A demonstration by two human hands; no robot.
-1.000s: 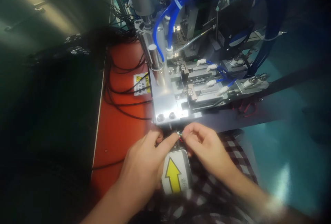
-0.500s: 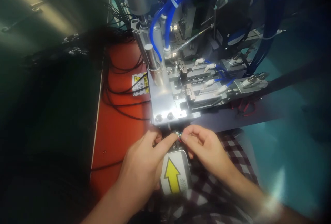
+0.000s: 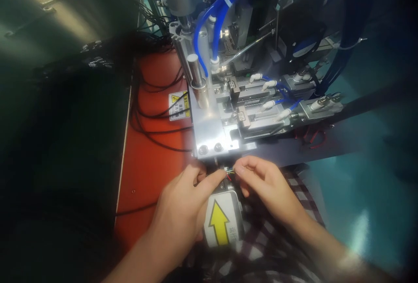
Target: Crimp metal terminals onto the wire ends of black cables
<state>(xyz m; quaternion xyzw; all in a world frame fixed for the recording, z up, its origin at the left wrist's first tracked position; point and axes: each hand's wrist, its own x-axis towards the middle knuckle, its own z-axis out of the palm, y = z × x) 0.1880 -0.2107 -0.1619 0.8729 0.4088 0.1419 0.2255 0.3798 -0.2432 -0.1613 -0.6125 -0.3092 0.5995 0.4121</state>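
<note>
Thin coloured wires [image 3: 230,171], with red and yellow among them, show in the small gap between my two hands, just in front of the machine's metal plate [image 3: 212,137]. My left hand [image 3: 183,198] is closed, its thumb tip pressed at the left end of the wires beside a tiny white part [image 3: 226,168]. With thumb and forefinger pinched at the wires' right side, my right hand [image 3: 259,180] is closed too. My fingertips hide most of what they grip. Below the wires sits a white cover [image 3: 212,200] with a yellow arrow, partly behind my left hand.
Metal cylinders [image 3: 196,72], blue air tubes [image 3: 215,35] and slide units [image 3: 261,117] rise right beyond my hands. Black cables [image 3: 156,133] cross the orange base plate [image 3: 143,170] on the left, near a yellow-and-white warning label [image 3: 179,106]. Checked cloth lies under my right forearm.
My right hand has drawn slightly to the right, so the gap to my left thumb is wider and more of the wires shows. The whole view has shifted a little.
</note>
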